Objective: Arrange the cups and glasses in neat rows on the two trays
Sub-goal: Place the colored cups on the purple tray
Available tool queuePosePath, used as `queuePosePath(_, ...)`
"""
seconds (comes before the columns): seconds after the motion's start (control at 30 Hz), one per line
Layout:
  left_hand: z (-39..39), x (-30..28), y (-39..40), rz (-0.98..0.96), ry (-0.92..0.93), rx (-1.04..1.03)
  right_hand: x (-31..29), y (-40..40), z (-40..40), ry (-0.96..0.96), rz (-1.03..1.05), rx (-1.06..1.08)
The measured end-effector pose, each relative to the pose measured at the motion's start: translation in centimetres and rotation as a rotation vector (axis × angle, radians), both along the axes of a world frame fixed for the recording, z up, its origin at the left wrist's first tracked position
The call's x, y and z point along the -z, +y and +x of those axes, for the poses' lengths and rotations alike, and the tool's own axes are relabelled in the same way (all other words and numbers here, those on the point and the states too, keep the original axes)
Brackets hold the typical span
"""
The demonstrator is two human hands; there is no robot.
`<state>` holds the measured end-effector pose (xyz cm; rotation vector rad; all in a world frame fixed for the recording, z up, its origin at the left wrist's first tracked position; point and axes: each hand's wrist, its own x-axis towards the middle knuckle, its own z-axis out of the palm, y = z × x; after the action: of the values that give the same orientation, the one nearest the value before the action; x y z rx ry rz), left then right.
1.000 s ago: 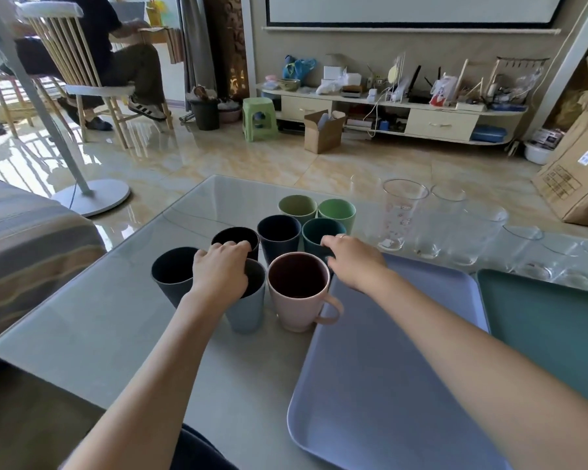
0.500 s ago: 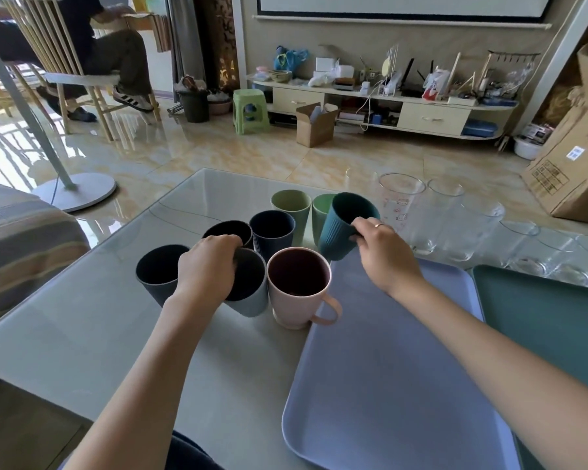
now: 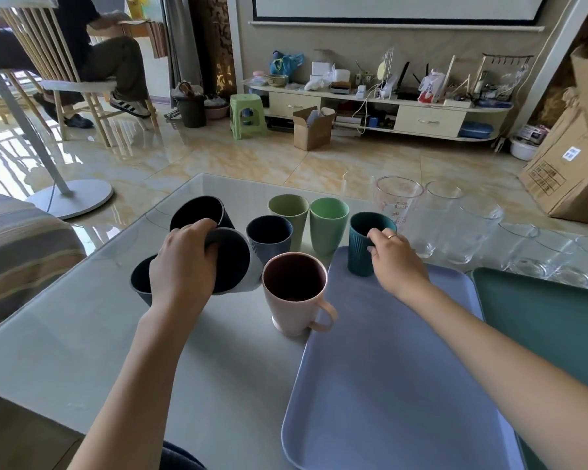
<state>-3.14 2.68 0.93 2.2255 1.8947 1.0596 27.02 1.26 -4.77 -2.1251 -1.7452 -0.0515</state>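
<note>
My right hand [image 3: 396, 261] grips the rim of a ribbed teal cup [image 3: 362, 247] standing upright at the far left corner of the lavender tray [image 3: 398, 385]. My left hand [image 3: 182, 266] holds a grey-blue cup [image 3: 233, 264] tilted toward me, lifted off the table, and seems to hold a dark cup [image 3: 199, 212] too. Another dark cup [image 3: 140, 281] sits partly hidden under that hand. A pink mug [image 3: 294, 291], a navy cup [image 3: 269, 239] and two green cups [image 3: 291, 212] [image 3: 328, 223] stand on the glass table [image 3: 82, 334]. The green tray [image 3: 550, 320] lies to the right.
Several clear glasses [image 3: 399, 205] stand along the table's far edge behind both trays. Beyond the table are a tiled floor, a fan base [image 3: 70, 198], cardboard boxes [image 3: 571, 171], a green stool [image 3: 246, 115] and a seated person [image 3: 92, 62] at far left.
My right hand carried the teal cup from the cluster and set it down on the lavender tray's far left corner. My left hand lifted and tilted the grey-blue cup.
</note>
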Motion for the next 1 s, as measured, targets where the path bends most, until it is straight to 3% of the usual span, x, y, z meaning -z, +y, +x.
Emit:
queuePosePath(0.2,0.0,-0.5,-0.5,0.074,-0.057,0.007,-1.5,-1.3,-1.7,-0.109,0.256,0.045)
queuePosePath(0.33,0.0,-0.8,-1.0,0.15,-0.06,0.078,-4.2,-1.2,-5.9,0.048,0.408,-0.206)
queuePosePath(0.5,-0.1,-1.0,-1.5,0.232,-0.046,0.171,-6.2,0.7,-12.0,0.268,0.225,-0.547)
queuePosePath(0.77,-0.6,-2.0,-1.0,0.248,0.017,0.332,-7.8,3.6,-14.3,0.585,0.079,-0.624)
queuePosePath(1.0,0.4,-3.5,-1.7,0.296,0.01,0.389,-9.2,3.2,-11.9,0.68,0.035,-0.635)
